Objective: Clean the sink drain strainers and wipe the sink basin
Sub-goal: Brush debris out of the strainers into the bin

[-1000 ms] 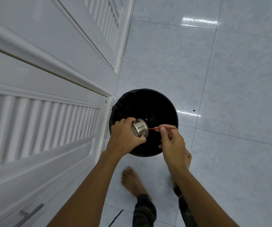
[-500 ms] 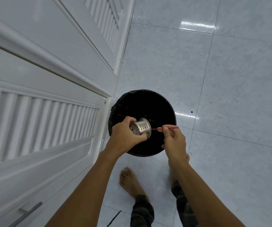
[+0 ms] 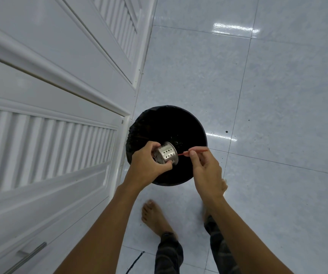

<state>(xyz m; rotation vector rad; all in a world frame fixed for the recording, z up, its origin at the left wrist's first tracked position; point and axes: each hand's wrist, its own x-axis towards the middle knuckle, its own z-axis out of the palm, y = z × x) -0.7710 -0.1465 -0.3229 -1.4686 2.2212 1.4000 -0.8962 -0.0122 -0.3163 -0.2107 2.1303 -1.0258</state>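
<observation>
My left hand [image 3: 148, 164] grips a perforated steel sink strainer cup [image 3: 166, 154], tilted on its side with its mouth facing right, above a black-lined trash bin [image 3: 159, 125] on the floor. My right hand [image 3: 204, 167] pinches a thin red stick [image 3: 196, 150] between thumb and fingers. The stick's tip points into the strainer's mouth. Small bits of debris lie inside the bin.
White louvered cabinet doors [image 3: 50, 145] stand close on the left, with a metal handle [image 3: 27, 258] low down. Glossy pale floor tiles [image 3: 277, 95] spread to the right, with dark specks. My bare feet [image 3: 155, 216] stand just behind the bin.
The strainer has tipped a little more toward the right. My right hand has opened its lower fingers slightly while keeping the stick at the strainer's mouth.
</observation>
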